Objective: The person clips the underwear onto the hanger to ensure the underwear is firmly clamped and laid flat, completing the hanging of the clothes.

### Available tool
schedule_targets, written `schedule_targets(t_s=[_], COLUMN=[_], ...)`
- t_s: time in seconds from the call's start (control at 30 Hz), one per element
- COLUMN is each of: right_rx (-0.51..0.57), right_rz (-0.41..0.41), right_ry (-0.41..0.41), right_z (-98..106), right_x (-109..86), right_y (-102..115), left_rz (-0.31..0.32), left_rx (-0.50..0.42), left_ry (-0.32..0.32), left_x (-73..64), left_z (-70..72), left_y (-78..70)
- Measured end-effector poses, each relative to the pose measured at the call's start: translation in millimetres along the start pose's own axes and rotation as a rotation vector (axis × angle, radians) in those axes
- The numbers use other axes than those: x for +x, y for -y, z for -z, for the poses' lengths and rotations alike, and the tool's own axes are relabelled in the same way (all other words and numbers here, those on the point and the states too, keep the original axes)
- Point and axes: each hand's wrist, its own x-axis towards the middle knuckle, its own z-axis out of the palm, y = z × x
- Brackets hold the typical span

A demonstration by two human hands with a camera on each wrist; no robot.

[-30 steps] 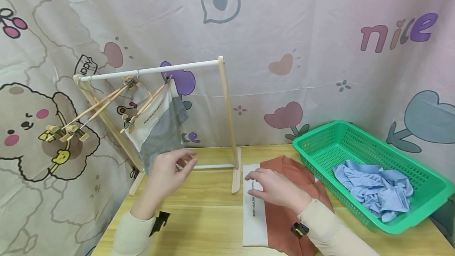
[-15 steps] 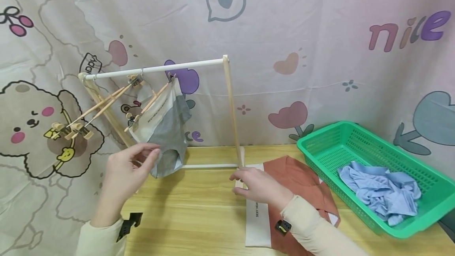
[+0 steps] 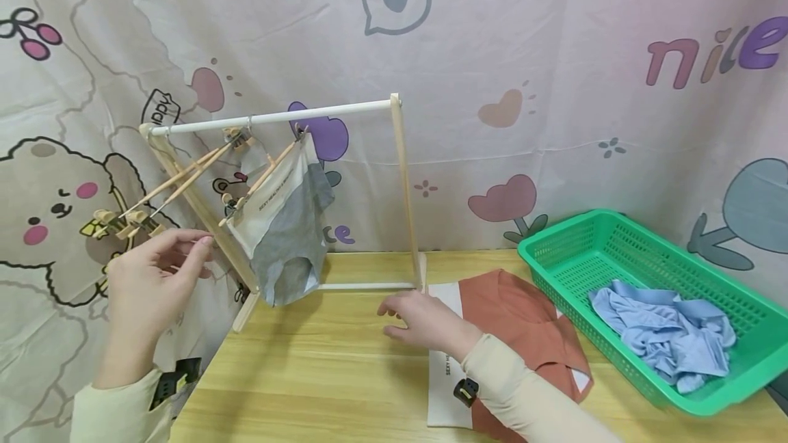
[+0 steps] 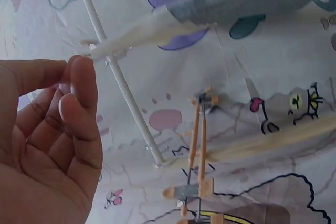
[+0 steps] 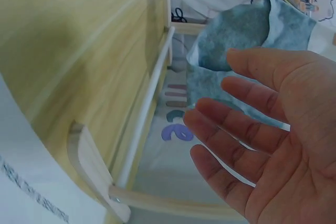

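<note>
My left hand (image 3: pixel 154 286) is raised at the left with loosely bent fingers and nothing held. In the head view it is just below the wooden clip hangers (image 3: pixel 185 180) hanging on the drying rack (image 3: pixel 308 113). Grey-and-white underpants (image 3: pixel 286 231) hang from another clip hanger, their leg opening facing forward. My right hand (image 3: pixel 425 320) hovers palm down over the table, fingers spread and slightly bent, beside the rack's right foot. It overlaps the white waistband of the rust-coloured underpants (image 3: pixel 511 320) lying flat. In the right wrist view the hand (image 5: pixel 262 135) is empty.
A green plastic basket (image 3: pixel 554 292) stands at the right with crumpled light-blue underpants (image 3: pixel 667 333) inside. A wooden table (image 3: pixel 320 381) lies under everything. A printed cloth (image 3: pixel 554 39) hangs close behind the rack.
My left hand has moved left, away from the hanging grey underpants toward the hangers. My right hand has shifted left across the rust-coloured underpants' waistband. The camera view has turned slightly left.
</note>
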Motion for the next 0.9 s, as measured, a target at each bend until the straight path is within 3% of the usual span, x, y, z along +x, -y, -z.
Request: schedule_targets(t_s=[0.3,0.6,0.7,0.9], right_rx=[0.037,0.023,0.019,0.028], right_rz=[0.003,0.027,0.007,-0.010], right_ry=[0.054,0.066,0.088,0.109], right_z=[-25,-36,-41,-48], right_x=[6.9,8.2,6.1,2.5], right_y=[10,14,14,14], left_rz=[0.087,0.144,0.169,0.208], left_rx=[0.078,0.227,0.245,0.325], left_ry=[-0.058,-0.151,-0.125,0.011], left_x=[10.0,35.5,46.3,68.2], left_z=[19.7,22.2,20.4,20.1], left_y=[26.4,51.3,62.1,84.1])
